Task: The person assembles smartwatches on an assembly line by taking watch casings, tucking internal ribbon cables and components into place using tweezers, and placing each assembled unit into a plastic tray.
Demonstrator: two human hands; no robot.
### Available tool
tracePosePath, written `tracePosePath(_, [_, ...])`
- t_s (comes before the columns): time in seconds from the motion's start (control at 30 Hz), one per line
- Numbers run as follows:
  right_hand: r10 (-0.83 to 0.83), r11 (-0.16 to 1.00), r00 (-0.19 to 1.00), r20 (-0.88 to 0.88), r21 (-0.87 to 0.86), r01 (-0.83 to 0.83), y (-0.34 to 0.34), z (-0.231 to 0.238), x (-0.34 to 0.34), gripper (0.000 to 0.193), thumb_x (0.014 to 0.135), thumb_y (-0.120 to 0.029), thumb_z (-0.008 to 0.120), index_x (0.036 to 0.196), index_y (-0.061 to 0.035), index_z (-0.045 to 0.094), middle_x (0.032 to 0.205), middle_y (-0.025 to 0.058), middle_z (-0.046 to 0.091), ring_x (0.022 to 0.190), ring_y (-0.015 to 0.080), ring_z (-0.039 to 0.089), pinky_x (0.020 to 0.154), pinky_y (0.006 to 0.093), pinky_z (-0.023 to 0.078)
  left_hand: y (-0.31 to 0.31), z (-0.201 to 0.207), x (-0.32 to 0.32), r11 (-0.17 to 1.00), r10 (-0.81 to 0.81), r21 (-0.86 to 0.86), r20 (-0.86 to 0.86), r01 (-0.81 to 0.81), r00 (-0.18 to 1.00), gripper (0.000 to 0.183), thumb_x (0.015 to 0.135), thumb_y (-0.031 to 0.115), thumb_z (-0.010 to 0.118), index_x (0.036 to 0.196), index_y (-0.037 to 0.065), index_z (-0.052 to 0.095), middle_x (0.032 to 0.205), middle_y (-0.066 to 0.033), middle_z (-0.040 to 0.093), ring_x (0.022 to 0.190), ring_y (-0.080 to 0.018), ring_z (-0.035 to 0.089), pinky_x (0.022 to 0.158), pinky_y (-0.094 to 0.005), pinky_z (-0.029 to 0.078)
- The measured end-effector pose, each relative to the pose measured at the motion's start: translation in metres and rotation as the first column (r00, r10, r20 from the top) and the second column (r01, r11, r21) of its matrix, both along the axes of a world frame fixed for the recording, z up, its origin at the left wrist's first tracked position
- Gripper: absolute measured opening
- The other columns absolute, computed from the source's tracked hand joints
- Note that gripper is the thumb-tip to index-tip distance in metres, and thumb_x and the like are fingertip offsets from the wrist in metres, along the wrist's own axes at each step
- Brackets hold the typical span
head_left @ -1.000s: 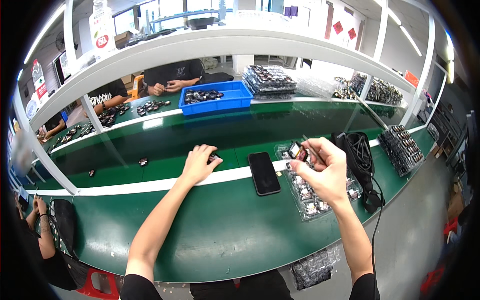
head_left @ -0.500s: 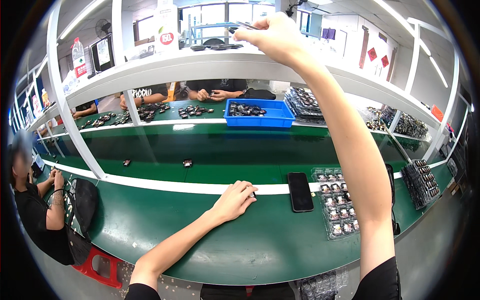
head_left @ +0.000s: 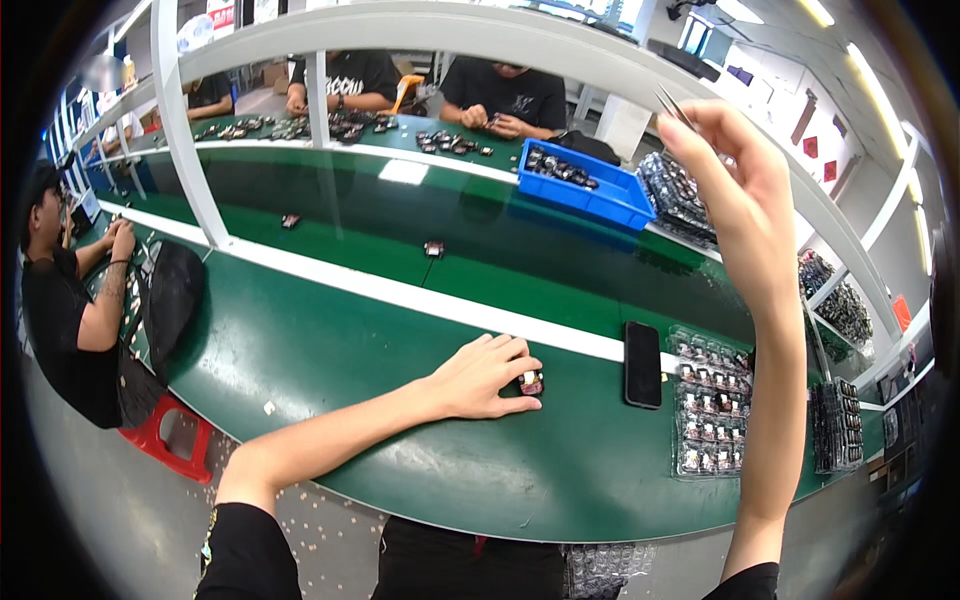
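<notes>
My left hand (head_left: 482, 378) rests on the green tabletop (head_left: 400, 470), its thumb and fingers closed around a small black part (head_left: 531, 383) with a pale and reddish label. That part lies on the table at the fingertips. Raised over the right side, in front of the shelf frame, my right hand (head_left: 738, 185) pinches metal tweezers (head_left: 674, 106), their tips pointing up and to the left. Below the right forearm, a clear plastic tray (head_left: 681, 445) carries several similar small parts in rows; the forearm hides some of its right side.
A black phone (head_left: 642, 365) lies beside the tray. Two loose parts (head_left: 433, 248) sit on the green strip beyond the white rail (head_left: 350, 275). Farther back are a blue bin (head_left: 590, 203) and stacked trays (head_left: 672, 195). Co-workers sit opposite and at left, near a black bag (head_left: 175, 305).
My right hand has come down from the upper shelf with the tweezers, towards the right. The view has shifted and tilted. The part at my left fingertips now shows more plainly.
</notes>
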State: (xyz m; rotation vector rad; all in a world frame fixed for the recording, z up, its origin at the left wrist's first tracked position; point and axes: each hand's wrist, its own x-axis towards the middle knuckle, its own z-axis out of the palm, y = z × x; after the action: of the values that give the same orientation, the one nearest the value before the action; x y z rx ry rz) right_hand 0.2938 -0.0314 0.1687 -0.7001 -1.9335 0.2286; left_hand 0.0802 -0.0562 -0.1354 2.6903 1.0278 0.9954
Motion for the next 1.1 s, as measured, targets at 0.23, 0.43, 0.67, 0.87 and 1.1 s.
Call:
tracePosePath(0.23, [0.076,0.661,0.996,0.050,-0.750,-0.013,-0.053,-0.163,0.050,0.031,0.117,-0.023,0.060,0.106,0.0010,0.077,0.086,-0.0018,0.062,0.086,0.0070,0.053,0.076,0.0271,0.045,-0.002,0.009,-0.005,0.963,-0.025,-0.268,0.017,0.028,1.000,0.045,0.095,0.046,0.088,0.124,0.014,0.074,0.107,-0.0042,0.067,0.094,-0.0272,0.067,0.085,-0.0414,0.050])
tracePosePath(0.43, [0.017,0.465,0.988,-0.153,-0.874,-0.143,-0.048,-0.256,0.075,0.019,0.115,-0.018,0.069,0.113,-0.0010,0.076,0.083,-0.0072,0.063,0.072,0.0002,0.049,0.064,0.0210,0.038,-0.002,0.009,-0.005,0.968,-0.055,-0.247,-0.017,0.049,0.998,0.043,0.096,0.042,0.088,0.129,0.016,0.077,0.122,-0.0027,0.067,0.099,-0.0256,0.064,0.088,-0.0398,0.049])
tracePosePath(0.67, [-0.077,0.454,0.947,-0.311,-0.857,-0.245,-0.058,-0.280,0.063,0.013,0.104,0.000,0.080,0.116,0.0065,0.082,0.090,0.0012,0.074,0.082,0.0024,0.068,0.068,0.0184,0.051,-0.006,0.016,-0.006,0.942,-0.071,-0.329,-0.013,0.063,0.997,0.051,0.088,0.033,0.095,0.132,0.013,0.077,0.126,-0.0051,0.070,0.109,-0.0277,0.067,0.096,-0.0412,0.050])
tracePosePath(0.87, [-0.034,0.633,0.951,-0.306,-0.744,-0.217,-0.060,-0.284,0.069,0.010,0.100,0.004,0.081,0.110,0.0060,0.084,0.088,0.0009,0.072,0.075,0.0003,0.061,0.062,0.0194,0.044,-0.007,0.021,-0.004,0.919,-0.154,-0.360,0.049,0.161,0.987,0.055,0.084,0.024,0.097,0.132,0.008,0.077,0.122,-0.0079,0.074,0.109,-0.0290,0.070,0.095,-0.0397,0.051])
tracePosePath(1.1, [0.004,0.656,0.987,-0.164,-0.744,-0.126,-0.060,-0.289,0.073,0.006,0.092,0.004,0.081,0.098,0.0056,0.082,0.076,0.0020,0.068,0.064,0.0016,0.053,0.055,0.0250,0.036,-0.012,0.018,0.001,0.893,-0.126,-0.423,0.094,0.154,0.988,0.051,0.082,0.018,0.097,0.129,0.007,0.081,0.101,-0.0058,0.074,0.089,-0.0210,0.066,0.083,-0.0347,0.048])
